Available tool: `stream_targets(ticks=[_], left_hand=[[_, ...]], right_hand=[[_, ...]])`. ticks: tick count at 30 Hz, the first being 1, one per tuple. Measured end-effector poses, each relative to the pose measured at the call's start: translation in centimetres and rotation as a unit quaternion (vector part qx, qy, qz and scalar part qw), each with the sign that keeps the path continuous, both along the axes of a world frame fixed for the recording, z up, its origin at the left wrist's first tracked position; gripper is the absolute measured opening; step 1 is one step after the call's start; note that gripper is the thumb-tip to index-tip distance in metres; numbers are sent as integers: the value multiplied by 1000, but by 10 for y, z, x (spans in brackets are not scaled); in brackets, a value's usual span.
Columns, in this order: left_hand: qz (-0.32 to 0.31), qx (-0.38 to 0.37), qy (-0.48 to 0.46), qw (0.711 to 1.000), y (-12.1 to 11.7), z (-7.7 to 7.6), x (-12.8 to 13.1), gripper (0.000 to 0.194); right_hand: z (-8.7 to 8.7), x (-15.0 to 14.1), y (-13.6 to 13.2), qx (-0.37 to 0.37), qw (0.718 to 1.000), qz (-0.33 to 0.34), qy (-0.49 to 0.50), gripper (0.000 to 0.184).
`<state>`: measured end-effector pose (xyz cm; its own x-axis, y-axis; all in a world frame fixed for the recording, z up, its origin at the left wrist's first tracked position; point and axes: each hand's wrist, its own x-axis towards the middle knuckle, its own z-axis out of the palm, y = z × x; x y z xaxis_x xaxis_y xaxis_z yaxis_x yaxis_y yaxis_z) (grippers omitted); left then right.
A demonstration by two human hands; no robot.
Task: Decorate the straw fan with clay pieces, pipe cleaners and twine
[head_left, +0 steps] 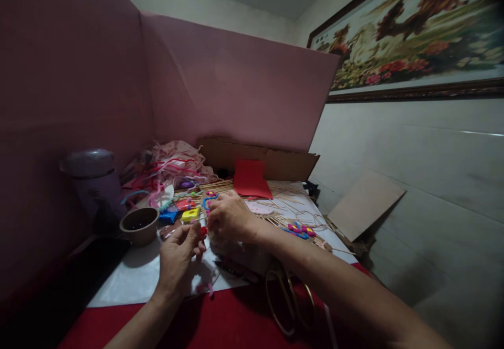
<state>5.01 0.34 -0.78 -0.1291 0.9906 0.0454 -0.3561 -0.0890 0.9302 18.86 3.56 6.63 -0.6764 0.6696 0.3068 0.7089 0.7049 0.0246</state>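
Pink panels [240,81] stand along the left and back of the frame, with pale wall tiles [409,144] on the right and a dark-framed picture of horses and flowers [397,39] at upper right. Below, a white sheet [137,281] lies over a red cloth [220,323].

At lower centre, the left hand [178,249] has its fingers curled nearly closed, thumb and forefinger pinching a small red piece [203,231]. Just beside it, at the centre, the right hand [230,217] is bent downward with its fingers drawn together; whether it grips anything cannot be told.

Near the right fingers is a blue and magenta decoration [206,202]. Yellow [190,214] and blue packets [168,217] lie left of the hands, beside a round brown cup with dark contents [139,225]. Behind the cup stands a lidded, pale purple container [94,186], and a tangled pile of pink and red strands [177,162] fills the area left of centre.

Bright red paper [252,178] rests in front of a brown cardboard strip [275,164]. Thin tan sticks [283,222] spread right of centre, near blue, magenta and yellow flower shapes [301,230]. Gold-coloured loop handles [289,299] show at lower centre, beneath the right forearm.
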Motion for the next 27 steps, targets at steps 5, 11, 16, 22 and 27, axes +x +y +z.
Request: stream_targets(ticks=[5,11,16,22,27], left_hand=[[-4,-42,-41,998,-4,2,-1,41],[-9,-60,-43,997,-5,3,2,44],[-11,-64,-54,996,-2,2,3,42],[-25,-67,-64,995,2,1,1,39],[-35,-70,-59,995,5,0,0,38]], right_hand=[[-1,0,0,-2,1000,-5,2,8],[-1,0,1,0,1000,-4,12,9],[-2,0,1,2,1000,0,14,7],[0,-1,1,1,1000,3,10,10],[-2,-3,3,2,1000,2,13,8]])
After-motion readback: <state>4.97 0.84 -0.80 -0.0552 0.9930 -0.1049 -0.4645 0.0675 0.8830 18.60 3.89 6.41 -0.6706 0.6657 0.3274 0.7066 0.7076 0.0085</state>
